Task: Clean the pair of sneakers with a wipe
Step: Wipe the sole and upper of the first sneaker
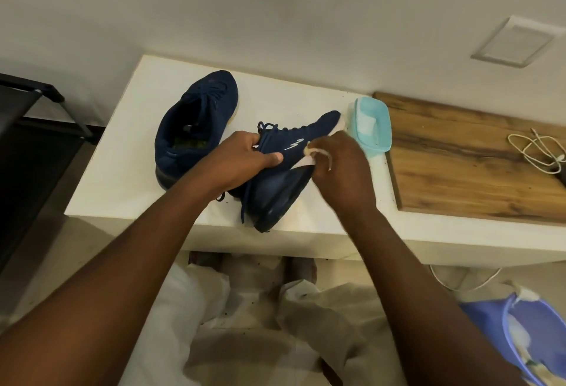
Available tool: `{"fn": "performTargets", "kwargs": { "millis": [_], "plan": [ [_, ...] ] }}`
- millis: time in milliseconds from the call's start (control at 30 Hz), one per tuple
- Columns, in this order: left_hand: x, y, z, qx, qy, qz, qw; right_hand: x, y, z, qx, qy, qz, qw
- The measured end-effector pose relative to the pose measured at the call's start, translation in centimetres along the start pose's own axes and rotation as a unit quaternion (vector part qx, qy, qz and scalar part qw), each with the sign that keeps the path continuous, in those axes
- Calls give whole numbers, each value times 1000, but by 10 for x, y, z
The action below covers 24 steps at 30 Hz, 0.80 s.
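Two navy sneakers are on the white counter. One sneaker stands upright at the back left, its opening facing me. The other sneaker is tipped on its side, sole toward me, toe pointing to the back right. My left hand grips it around the laces and tongue. My right hand holds a crumpled, soiled white wipe against the sneaker's pale sole edge, blurred by motion.
A light blue tub of wipes sits just right of the tipped sneaker's toe. A wooden board with a white cable lies to the right. A purple bin stands on the floor at lower right; a dark rack at left.
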<state>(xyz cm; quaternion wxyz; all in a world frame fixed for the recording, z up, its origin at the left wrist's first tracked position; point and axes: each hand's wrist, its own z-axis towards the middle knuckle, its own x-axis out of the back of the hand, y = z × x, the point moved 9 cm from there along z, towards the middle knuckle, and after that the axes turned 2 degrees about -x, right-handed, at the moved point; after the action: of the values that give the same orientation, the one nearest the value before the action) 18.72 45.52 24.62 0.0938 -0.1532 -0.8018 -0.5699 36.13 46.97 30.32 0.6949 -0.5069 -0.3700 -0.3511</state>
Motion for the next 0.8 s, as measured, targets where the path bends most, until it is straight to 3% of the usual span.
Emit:
{"fn": "performTargets", "kwargs": {
  "millis": [133, 167, 367, 533, 567, 700, 800],
  "plan": [
    [5, -1, 1, -2, 32, 6, 999, -27, -53, -35, 158, -120, -39, 979],
    [5, -1, 1, -2, 34, -2, 999, -25, -52, -32, 171, -119, -56, 976],
    [-3, 7, -3, -13, 20, -30, 999, 19, 22, 26, 2, 55, -80, 995],
    [-5, 22, -7, -60, 31, 2, 998, -27, -27, -13, 143, -91, -88, 982],
    [-5, 25, -8, -68, 30, 7, 997, -17, -22, -7, 133, -75, -77, 985],
    [-10, 37, -16, -102, 20, 122, 987, 23, 53, 25, -61, 19, -41, 997],
    [-16, 41, -22, -104, 0, 224, 969, 2, 45, 8, -51, -62, 12, 997]
  ]
}}
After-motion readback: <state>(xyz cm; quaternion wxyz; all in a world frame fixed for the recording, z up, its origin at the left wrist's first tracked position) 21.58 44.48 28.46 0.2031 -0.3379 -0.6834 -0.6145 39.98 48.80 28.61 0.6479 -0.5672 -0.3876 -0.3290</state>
